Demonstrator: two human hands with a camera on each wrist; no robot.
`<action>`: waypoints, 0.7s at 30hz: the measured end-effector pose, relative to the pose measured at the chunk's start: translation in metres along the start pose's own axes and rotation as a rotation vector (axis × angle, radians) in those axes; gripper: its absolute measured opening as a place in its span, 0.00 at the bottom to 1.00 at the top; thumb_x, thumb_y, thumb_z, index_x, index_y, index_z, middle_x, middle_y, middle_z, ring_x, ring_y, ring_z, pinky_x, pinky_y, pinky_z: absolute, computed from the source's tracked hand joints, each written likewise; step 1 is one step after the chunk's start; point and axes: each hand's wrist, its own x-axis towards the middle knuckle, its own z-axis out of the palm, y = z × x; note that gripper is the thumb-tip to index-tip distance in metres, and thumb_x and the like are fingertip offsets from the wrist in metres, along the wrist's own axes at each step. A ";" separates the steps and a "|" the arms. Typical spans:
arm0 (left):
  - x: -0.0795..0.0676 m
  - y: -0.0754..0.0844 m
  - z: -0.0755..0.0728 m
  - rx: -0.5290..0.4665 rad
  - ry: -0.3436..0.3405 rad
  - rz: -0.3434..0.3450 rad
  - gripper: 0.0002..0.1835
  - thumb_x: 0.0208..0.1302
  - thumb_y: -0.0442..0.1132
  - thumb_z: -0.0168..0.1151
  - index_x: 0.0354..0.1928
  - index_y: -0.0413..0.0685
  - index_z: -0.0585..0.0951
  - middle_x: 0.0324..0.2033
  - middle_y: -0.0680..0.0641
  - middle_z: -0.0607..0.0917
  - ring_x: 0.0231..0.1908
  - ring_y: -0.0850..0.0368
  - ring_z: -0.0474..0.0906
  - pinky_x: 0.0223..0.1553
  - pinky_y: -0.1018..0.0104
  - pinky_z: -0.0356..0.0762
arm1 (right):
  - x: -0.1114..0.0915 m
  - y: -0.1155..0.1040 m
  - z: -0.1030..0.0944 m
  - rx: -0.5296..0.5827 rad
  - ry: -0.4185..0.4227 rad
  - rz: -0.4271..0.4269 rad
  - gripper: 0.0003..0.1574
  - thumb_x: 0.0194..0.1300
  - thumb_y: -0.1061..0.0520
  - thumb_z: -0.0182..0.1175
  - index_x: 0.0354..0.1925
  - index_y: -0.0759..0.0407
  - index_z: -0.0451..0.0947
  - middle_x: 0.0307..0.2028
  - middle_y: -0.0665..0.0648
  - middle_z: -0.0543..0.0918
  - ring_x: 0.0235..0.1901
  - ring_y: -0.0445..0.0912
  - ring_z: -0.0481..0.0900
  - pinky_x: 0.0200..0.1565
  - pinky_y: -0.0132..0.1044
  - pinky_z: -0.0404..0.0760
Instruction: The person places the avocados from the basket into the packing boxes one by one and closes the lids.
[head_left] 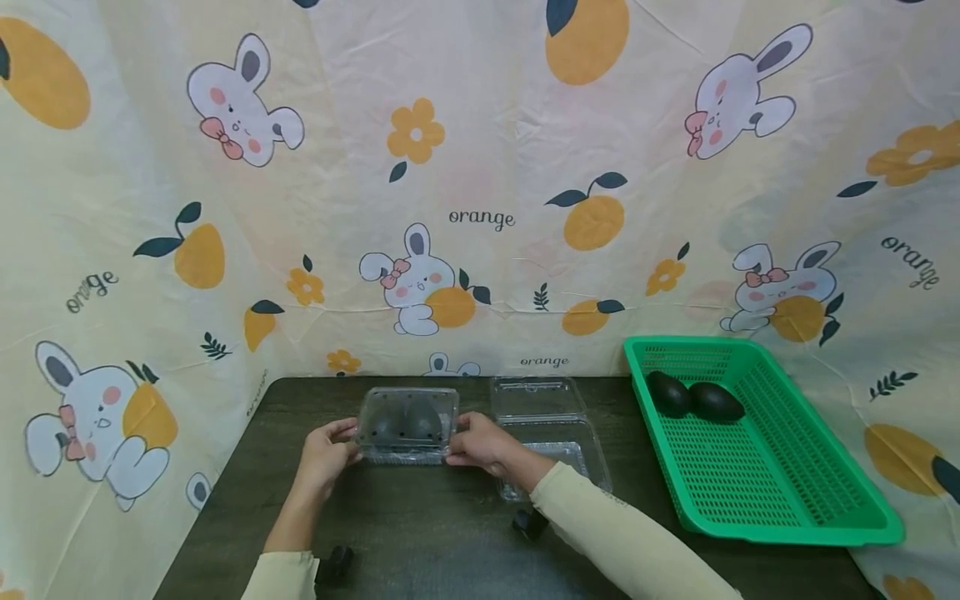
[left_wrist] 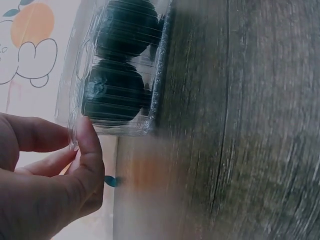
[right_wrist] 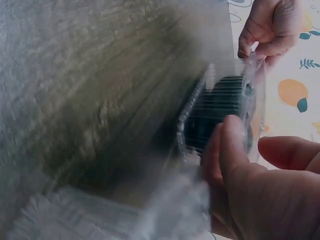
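Note:
A clear plastic clamshell box (head_left: 408, 425) with two dark, avocado-like fruits inside is held at the table's far side, its lid down over them. At its left end, my left hand (head_left: 327, 450) pinches the rim between thumb and fingers. My right hand (head_left: 483, 443) grips the opposite end with thumb and fingertips. In the left wrist view, the dark fruits (left_wrist: 115, 90) show through the ribbed plastic, beside the left hand (left_wrist: 55, 175). The right wrist view has the right hand (right_wrist: 260, 180) at the near end of the box and the left hand at the far end.
An open, empty clamshell box (head_left: 551, 433) lies just right of the held one. Farther right stands a green plastic basket (head_left: 780, 483) with two dark oval fruits (head_left: 693, 397) in it. A printed curtain (head_left: 495, 275) hangs behind the dark wooden table (head_left: 420, 533).

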 end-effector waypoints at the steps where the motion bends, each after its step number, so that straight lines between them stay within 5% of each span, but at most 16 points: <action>1: 0.000 0.000 0.000 0.000 -0.001 0.002 0.29 0.66 0.17 0.51 0.70 0.23 0.67 0.64 0.27 0.71 0.38 0.63 0.80 0.38 0.72 0.86 | -0.001 -0.001 -0.001 -0.012 -0.001 -0.006 0.43 0.69 0.73 0.54 0.77 0.74 0.49 0.58 0.73 0.72 0.43 0.52 0.85 0.46 0.37 0.89; 7: -0.002 0.006 -0.002 0.057 0.007 0.027 0.28 0.69 0.21 0.48 0.71 0.24 0.66 0.66 0.25 0.71 0.50 0.50 0.81 0.42 0.71 0.85 | -0.012 -0.013 -0.013 -0.063 -0.029 -0.009 0.42 0.73 0.68 0.54 0.77 0.73 0.47 0.58 0.74 0.77 0.57 0.62 0.82 0.56 0.44 0.86; 12: -0.007 0.020 -0.003 0.179 0.061 0.077 0.28 0.71 0.29 0.49 0.72 0.29 0.66 0.68 0.27 0.70 0.65 0.36 0.71 0.45 0.69 0.77 | -0.027 -0.027 -0.029 -0.069 -0.059 -0.061 0.38 0.77 0.64 0.49 0.77 0.72 0.49 0.65 0.77 0.71 0.66 0.67 0.74 0.68 0.54 0.76; 21: -0.024 0.053 0.013 0.253 0.050 0.180 0.26 0.78 0.39 0.52 0.74 0.39 0.67 0.71 0.35 0.69 0.66 0.37 0.73 0.58 0.44 0.78 | -0.060 -0.049 -0.060 -0.136 0.057 -0.256 0.31 0.79 0.61 0.51 0.75 0.68 0.59 0.67 0.73 0.69 0.65 0.65 0.75 0.66 0.53 0.79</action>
